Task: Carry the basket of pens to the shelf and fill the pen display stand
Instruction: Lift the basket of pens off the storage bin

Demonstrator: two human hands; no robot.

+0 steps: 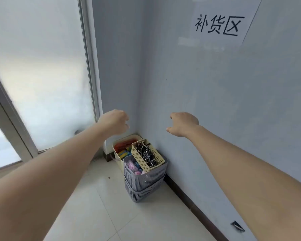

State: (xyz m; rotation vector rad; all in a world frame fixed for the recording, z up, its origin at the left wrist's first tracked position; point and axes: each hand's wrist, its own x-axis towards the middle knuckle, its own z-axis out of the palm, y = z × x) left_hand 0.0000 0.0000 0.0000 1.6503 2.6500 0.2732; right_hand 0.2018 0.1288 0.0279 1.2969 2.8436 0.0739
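A small cream lattice basket (156, 161) full of dark pens (145, 151) sits tilted on top of a grey slatted basket (143, 181) in the corner of the room. My left hand (116, 121) and my right hand (182, 123) are stretched out in front of me, well above the baskets. Both hang with fingers loosely curled and hold nothing. No shelf or pen display stand is in view.
The grey basket is stacked on a second grey one and holds pink and blue packets. Behind it stands a cream bin (119, 158) with orange and yellow items. A paper sign (219, 23) hangs on the right wall. A frosted glass door (42, 75) is at left; white floor tiles (97, 206) below.
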